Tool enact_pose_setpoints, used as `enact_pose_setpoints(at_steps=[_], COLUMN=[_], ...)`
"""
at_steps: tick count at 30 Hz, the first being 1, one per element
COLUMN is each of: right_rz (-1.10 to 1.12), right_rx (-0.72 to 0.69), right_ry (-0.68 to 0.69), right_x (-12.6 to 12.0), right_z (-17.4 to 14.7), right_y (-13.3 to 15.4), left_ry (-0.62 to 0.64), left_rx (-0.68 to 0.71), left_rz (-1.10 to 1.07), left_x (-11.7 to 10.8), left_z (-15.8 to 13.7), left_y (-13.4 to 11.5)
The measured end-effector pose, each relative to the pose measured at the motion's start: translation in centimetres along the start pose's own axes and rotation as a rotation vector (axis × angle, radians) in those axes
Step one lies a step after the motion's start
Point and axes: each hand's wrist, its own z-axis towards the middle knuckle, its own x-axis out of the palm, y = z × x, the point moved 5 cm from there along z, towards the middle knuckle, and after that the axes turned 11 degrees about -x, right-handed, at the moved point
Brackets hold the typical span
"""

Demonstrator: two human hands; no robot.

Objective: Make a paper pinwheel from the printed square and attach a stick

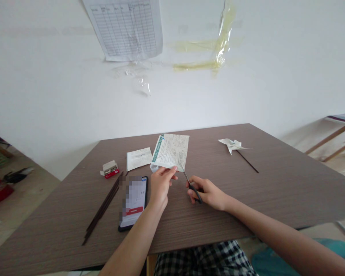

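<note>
Indoors, at a brown table (287, 188) against a white wall (264, 80), the left hand (161, 186) pinches paper (172, 150), the right hand (209, 193) grips scissors (195, 193).

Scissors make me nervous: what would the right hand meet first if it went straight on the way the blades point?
Most likely the printed sheet in the left hand; the scissors in the right hand already overlap its near edge in this view, though exact depth is hard to judge.
</note>
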Motion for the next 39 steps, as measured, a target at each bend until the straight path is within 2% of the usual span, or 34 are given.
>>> enact_pose_setpoints(at_steps=[16,27,33,39], right_rz=[-0.014,0.007,-0.029,-0.045], right_rx=[-0.026,-0.013,0.007,0.012], right_ry=[0.037,-0.014,0.061,0.07], right_x=[-0.1,0.0,0.1,0.0], right_z=[0.0,-0.1,0.0,-0.1], right_y=[-0.6,-0.2,-0.9,-1.0], left_ry=[0.001,0.007,-0.008,-0.025], left_rx=[-0.01,0.004,0.002,-0.01], left_rz=[-0.02,-0.001,0.002,0.019], left_x=[-0.1,0.1,0.1,-0.1], left_z=[0.0,-0.2,0.0,0.2], left_y=[0.0,-0.2,-0.2,0.0])
